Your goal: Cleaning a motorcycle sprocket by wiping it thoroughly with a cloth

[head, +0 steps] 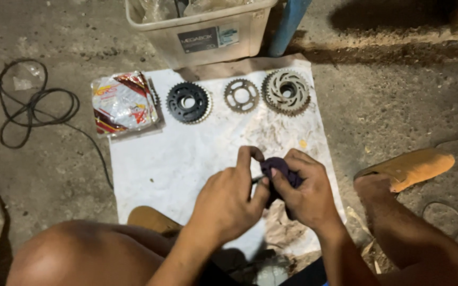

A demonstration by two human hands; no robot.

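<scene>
A person crouched over a white sheet (186, 159) spread on a concrete floor works a dark purple rag (279, 168) between both hands, just above the sheet's near, stained half. The right hand (306, 193) is closed around the rag, thumb on top and fingers curled under it, so most of the cloth is bunched in the palm. The left hand (229, 198) comes in from the other side with thumb and forefinger pinched together at the rag's edge; a thin, dark sliver shows at the pinch, too small and too covered to name. The rag looks soft, limp and light, likely grimy, and folds wherever it is squeezed, so a bunched, whole-hand hold seems to suit it better than a fingertip one. Both wrists are bent inward, forearms converging from the lower edge of the view, knuckles facing up. At the far edge of the sheet lie three sprockets in a row: a black sprocket (188, 103), a smaller bronze-toned sprocket (241, 96) and a silver sprocket (286, 92); stiff toothed metal, they would likely be heavy for their size and best taken by the rim. Off the sheet's far left corner rests a packaged part in red and white wrap (124, 103), and beyond the sheet stands a plastic storage box (202, 34). An orange sandal (409, 167) lies right of the sheet, a black cable (33, 111) well to its left.
</scene>
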